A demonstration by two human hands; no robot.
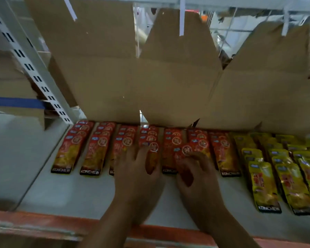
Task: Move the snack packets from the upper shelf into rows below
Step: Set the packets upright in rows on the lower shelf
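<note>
reaching down over a pale shelf (75, 192), both hands work among the red packets (97, 151), which lie flat in side-by-side rows running from the back of the shelf toward its front, each row overlapping like tiles with the dark printed ends nearest the camera. the left hand (138, 170) lies on the middle rows with its fingers stretched out and spread, pressing flat on the packets rather than closing round any of them. just beside it, the right hand (197, 174) has its fingers curled over one red packet (185, 150) and its thumb under it, so it is grasping that packet, which sits slightly askew across the tops of the rows beneath it; motion blur hides the finer detail of the grip. to the right of the red rows, touching them, are rows of yellow packets (265, 183) laid the same way and reaching further forward. brown cardboard sheets (104, 77) stand upright along the back of the shelf, right behind the packets. an orange strip (34, 222) runs along the shelf's front edge, and a white slotted post (34, 68) rises at the left, with a band of blue tape (16, 102) beside it.
</note>
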